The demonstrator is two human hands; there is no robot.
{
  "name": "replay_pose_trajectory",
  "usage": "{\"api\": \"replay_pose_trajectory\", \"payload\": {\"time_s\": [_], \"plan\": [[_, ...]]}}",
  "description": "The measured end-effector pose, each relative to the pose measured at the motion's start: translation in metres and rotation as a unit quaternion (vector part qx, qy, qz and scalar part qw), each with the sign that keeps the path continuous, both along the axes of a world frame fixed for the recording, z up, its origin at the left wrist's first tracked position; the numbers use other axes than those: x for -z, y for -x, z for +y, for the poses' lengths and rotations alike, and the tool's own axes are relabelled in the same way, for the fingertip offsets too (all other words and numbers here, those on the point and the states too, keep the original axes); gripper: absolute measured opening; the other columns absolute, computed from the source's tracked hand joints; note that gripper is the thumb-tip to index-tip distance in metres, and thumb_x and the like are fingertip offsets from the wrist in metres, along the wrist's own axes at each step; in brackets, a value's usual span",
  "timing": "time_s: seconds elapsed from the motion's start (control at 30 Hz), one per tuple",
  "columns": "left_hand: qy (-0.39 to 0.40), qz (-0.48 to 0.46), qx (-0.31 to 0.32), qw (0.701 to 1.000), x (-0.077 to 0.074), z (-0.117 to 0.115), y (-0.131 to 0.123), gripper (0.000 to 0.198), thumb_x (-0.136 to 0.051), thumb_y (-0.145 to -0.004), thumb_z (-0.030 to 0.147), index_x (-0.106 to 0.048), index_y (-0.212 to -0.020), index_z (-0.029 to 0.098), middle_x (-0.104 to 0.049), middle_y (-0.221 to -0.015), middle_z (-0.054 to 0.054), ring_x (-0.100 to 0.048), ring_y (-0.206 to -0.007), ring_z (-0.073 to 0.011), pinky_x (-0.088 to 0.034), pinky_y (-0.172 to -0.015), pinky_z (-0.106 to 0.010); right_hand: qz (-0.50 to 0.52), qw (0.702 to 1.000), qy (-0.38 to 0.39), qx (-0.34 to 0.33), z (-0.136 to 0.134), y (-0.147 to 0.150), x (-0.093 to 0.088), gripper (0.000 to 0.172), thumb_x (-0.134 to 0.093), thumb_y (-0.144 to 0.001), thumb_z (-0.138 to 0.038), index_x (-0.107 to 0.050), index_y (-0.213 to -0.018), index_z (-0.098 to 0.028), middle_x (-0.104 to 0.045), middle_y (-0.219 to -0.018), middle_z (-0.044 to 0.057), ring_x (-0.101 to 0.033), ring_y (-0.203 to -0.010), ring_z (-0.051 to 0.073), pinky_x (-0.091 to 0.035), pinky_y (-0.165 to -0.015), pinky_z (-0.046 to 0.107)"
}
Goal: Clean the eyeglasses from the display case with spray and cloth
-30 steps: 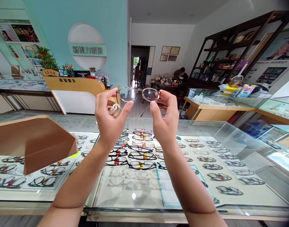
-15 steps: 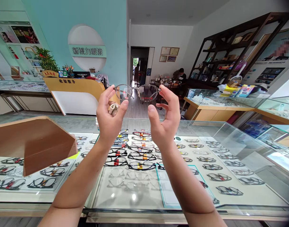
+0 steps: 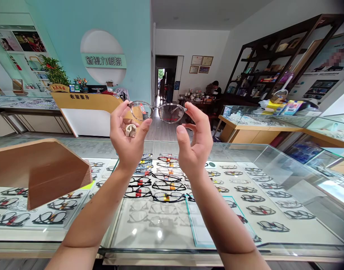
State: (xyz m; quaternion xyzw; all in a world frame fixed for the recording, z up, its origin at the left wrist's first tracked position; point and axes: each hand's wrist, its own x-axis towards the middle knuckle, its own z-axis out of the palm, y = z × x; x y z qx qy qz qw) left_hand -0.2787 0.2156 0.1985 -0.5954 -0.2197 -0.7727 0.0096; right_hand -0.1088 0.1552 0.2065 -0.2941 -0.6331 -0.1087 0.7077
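A pair of round thin-framed eyeglasses (image 3: 156, 107) is held up at chest height above the glass counter, a red mark and a red-orange tag showing at its lenses. My left hand (image 3: 128, 146) grips its left end with the fingers, and a crumpled pale cloth (image 3: 130, 130) is tucked in that palm. At the right end, the fingertips of my right hand (image 3: 196, 146) hold the frame by the hinge, the thumb standing apart from it. The temples are mostly hidden behind the lenses and fingers.
Below lies a glass display case (image 3: 149, 240) with rows of eyeglasses (image 3: 168, 185) inside. A brown wooden panel (image 3: 58, 172) sits on the left. Farther back stand a yellow-and-white cashier desk (image 3: 84, 122), another glass counter (image 3: 239, 131) and a seated person (image 3: 216, 89).
Both hands have shifted slightly left with the eyeglasses, which are now turned a little, the right lens lower. The cloth moved along in the left palm.
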Motion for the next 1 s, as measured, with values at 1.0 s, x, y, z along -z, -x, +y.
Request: {"api": "replay_pose_trajectory", "payload": {"time_s": [1.0], "plan": [[0.012, 0.017, 0.011, 1.000, 0.000, -0.005, 0.001, 0.076, -0.085, -0.091, 0.073, -0.058, -0.153, 0.038, -0.064, -0.161, -0.010, -0.075, -0.107, -0.0242, -0.063, -0.089, -0.042, 0.170, 0.975, 0.085, -0.115, -0.006, -0.002, -0.013, 0.031, -0.069, -0.107, -0.051, -0.083, -0.118, -0.026, -0.085, -0.119, 0.007, -0.082, -0.100, 0.022, -0.067, -0.095, 0.044]]}}
